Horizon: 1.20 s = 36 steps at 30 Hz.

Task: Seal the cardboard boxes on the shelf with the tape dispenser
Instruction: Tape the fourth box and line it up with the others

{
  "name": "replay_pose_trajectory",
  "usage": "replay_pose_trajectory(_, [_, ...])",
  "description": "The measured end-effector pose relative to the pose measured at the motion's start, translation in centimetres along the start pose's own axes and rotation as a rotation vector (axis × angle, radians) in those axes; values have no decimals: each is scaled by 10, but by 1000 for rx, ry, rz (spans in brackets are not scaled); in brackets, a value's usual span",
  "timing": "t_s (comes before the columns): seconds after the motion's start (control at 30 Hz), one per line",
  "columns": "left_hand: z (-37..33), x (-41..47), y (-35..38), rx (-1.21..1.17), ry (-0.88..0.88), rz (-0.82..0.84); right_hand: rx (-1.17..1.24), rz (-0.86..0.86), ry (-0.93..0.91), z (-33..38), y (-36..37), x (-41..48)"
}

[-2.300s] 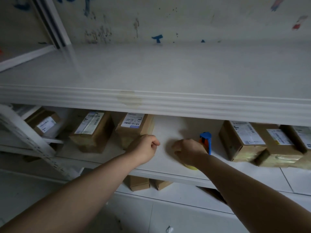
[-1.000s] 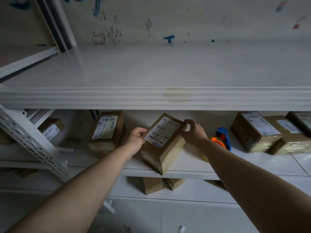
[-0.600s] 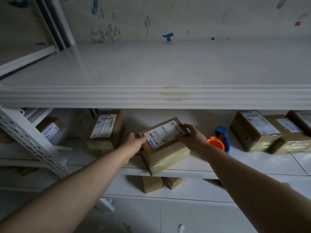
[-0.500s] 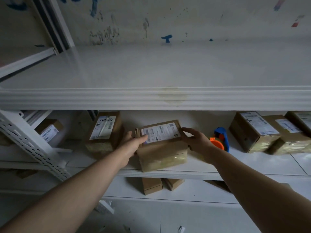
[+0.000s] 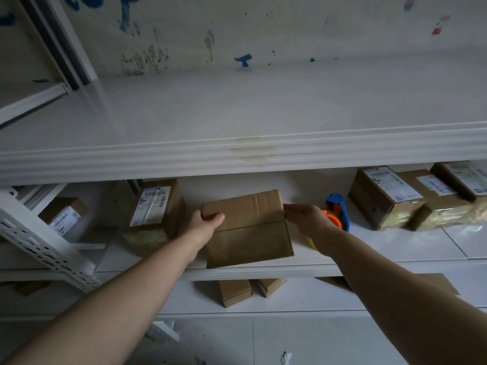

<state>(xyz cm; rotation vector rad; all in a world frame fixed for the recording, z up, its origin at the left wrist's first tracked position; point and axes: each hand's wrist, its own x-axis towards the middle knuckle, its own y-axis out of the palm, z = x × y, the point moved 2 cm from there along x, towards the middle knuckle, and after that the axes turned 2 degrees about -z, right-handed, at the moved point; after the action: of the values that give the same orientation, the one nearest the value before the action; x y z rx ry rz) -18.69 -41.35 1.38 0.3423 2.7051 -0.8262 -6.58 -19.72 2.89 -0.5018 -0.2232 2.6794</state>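
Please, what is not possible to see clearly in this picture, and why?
Head view:
tape dispenser: partly hidden by the right hand.
left hand: fingers hidden behind the middle box.
shipping label: print too small to read.
far-right box: cut by the frame edge.

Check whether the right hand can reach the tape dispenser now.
Probably yes: the right hand lies open at the right edge of the box, the tape dispenser stands just behind it on the shelf, nothing between.
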Motion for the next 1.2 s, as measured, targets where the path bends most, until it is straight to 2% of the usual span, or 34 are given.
replay_pose_trajectory(0.07, [1,1,5,52,-6,-15,50,78,34,-4,3,-5])
replay_pose_trajectory(0.17, [2,2,7,-3,-49,-22,19,43,68,-13,4,-7])
replay_pose_trajectory(0.23, [2,0,10,-34,-68,-11,9,47,174,-17,6,-11])
replay_pose_trajectory(0.3, [2,-2,15,3,-50,2,96,129,262,-17,8,-15])
replay_pose_trajectory(0.5, [-7,-10,23,13,-57,41,301,116,167,-13,-2,-20])
replay_pose_trajectory(0.57, [-10,-14,24,-71,-85,58,315,100,137,-8,-5,-23])
replay_pose_trajectory(0.7, [-24,-32,32,-356,-105,239,244,56,62,3,-1,-23])
replay_pose_trajectory(0.8, [-29,-35,37,-334,-69,324,165,51,41,10,3,-23])
replay_pose_trajectory(0.97, [-25,-38,39,-279,-72,335,90,19,28,16,17,-21])
replay_pose_trajectory(1.1, [-25,-43,40,-333,-68,358,94,-114,88,14,31,-11])
replay_pose_trajectory(1.2, [-23,-43,39,-287,-40,343,143,-193,140,13,41,-5])
